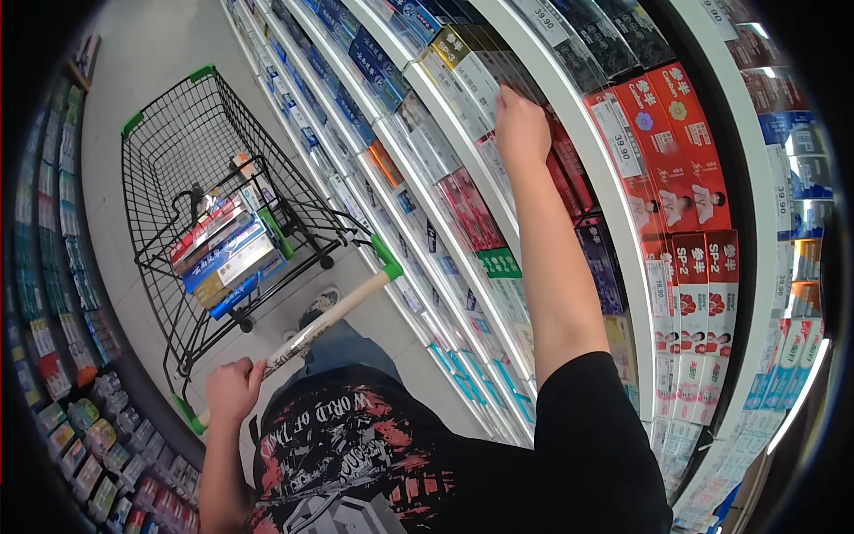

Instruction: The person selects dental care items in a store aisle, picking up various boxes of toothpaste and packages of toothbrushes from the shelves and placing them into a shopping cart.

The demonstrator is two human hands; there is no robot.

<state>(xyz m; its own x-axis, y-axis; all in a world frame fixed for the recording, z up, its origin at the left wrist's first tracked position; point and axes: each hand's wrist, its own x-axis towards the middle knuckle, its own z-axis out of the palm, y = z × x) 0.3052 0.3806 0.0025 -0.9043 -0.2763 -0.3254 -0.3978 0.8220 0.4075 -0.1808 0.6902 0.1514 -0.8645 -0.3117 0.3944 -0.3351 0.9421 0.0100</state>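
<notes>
My left hand (233, 389) is wrapped round the pale handle (334, 311) of a shopping cart (160, 191). The cart is black wire mesh with green corners. My right hand (520, 129) reaches into a shelf on the right, its fingers curled at a row of toothpaste boxes. Beside it are gold and white toothpaste boxes (467, 62); red and dark boxes show under the wrist. The fingertips are partly hidden, so what they grip cannot be made out. Several stacked boxes (227, 254), blue, gold, white and red, lie inside the cart.
Curved white shelf edges (614, 222) with price tags run along the right. Red boxes (667, 142) fill the shelf outside my right arm. Another stocked shelf (67, 222) stands at the left, with small packs (98, 427) lower down. Grey floor tiles (178, 36) lie between.
</notes>
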